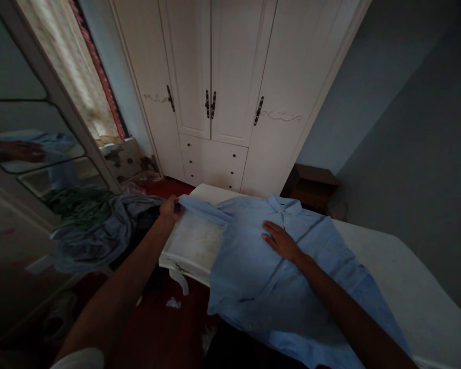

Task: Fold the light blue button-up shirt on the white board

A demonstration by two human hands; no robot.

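A light blue button-up shirt (249, 266) lies spread, front side up, over a white table, its collar towards the wardrobe and its lower part hanging over the near edge. My left hand (170, 207) is closed on the end of one sleeve, which stretches out to the left past the body of the shirt. On the chest, below the collar, my right hand (281, 240) rests with fingers extended, palm down on the cloth. The other sleeve runs down along the right side, partly behind my right forearm.
The white table (388, 266) has a worn top and curved legs. Left of it is a heap of grey and green clothes (100, 225) beside a mirrored dresser (19, 118). A white wardrobe (230, 66) stands behind, with a brown nightstand (315, 179) at its right. Red carpet covers the floor.
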